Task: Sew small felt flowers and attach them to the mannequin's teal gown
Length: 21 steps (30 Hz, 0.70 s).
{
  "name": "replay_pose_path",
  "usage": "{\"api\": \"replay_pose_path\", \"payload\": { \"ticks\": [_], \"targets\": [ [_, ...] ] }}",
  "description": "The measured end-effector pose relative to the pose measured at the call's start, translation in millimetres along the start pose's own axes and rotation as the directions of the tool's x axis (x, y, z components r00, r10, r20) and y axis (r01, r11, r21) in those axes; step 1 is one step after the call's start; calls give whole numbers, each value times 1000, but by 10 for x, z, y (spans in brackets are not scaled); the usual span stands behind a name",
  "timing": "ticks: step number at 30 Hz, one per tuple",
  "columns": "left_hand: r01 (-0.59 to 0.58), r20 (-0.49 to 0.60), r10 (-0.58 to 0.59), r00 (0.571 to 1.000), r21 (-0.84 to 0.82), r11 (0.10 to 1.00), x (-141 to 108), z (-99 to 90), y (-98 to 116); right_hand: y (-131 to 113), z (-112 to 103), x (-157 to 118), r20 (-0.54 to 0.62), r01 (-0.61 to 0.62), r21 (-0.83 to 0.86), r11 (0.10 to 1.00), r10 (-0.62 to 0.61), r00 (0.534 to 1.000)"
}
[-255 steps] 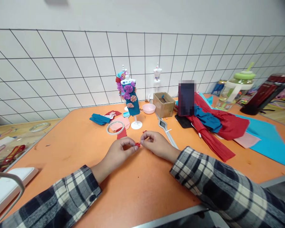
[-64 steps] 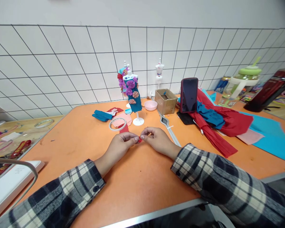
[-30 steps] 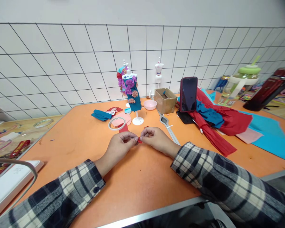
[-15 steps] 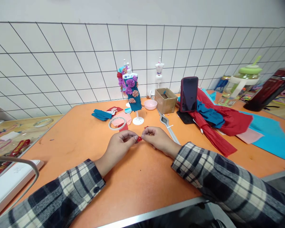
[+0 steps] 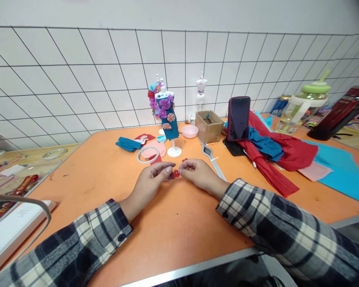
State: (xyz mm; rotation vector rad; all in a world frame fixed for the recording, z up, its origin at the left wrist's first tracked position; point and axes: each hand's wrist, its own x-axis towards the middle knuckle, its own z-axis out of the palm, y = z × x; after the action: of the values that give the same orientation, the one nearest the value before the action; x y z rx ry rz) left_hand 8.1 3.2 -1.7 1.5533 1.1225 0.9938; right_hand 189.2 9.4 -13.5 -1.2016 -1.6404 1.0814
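Between my fingertips is a small crumpled piece of red paper, just above the orange table. My right hand pinches it by its right edge between thumb and forefinger. On the other side, my left hand has thumb and forefinger parted, close to the red piece, with nothing visible between them. Past my hands stands a small white mannequin in a teal paper dress with purple and peach paper rosettes. A roll of tape lies on pink and red paper scraps beyond my left hand.
Farther back are a pink bowl, a cardboard box, a bare mannequin and a propped phone. Red, teal and blue crepe paper spreads to the right. A white power strip lies at the left.
The thumb and forefinger of my left hand have come apart and let go of the red paper piece, drawing slightly left. My right hand keeps its pinch in nearly the same place.
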Motion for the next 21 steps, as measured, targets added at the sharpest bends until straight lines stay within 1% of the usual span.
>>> {"api": "replay_pose_path", "payload": {
  "ticks": [4,7,11,14,17,19,21],
  "targets": [
    [25,36,-28,999,66,997,4,26,28,-2,6,3,6,14,-5,1000,-14,1000],
    [25,32,-26,999,42,999,10,33,24,-32,10,-14,34,16,19,1000,-17,999],
    [14,57,-17,998,61,998,14,16,7,-65,3,-37,85,-29,57,998,24,996],
    [8,57,-12,998,79,997,18,5,-1,-63,-17,-35,58,-42,75,996,38,998],
    [1,67,-7,998,89,996,23,2,-6,-37,-36,-18,22,8,10,1000,-9,1000],
    [6,76,-13,997,96,995,23,4,-9,-17,-44,-5,29,29,-58,998,-28,999],
    [18,79,-24,997,67,998,19,6,-11,-2,-46,5,26,33,-83,996,-31,999]
  ]
}}
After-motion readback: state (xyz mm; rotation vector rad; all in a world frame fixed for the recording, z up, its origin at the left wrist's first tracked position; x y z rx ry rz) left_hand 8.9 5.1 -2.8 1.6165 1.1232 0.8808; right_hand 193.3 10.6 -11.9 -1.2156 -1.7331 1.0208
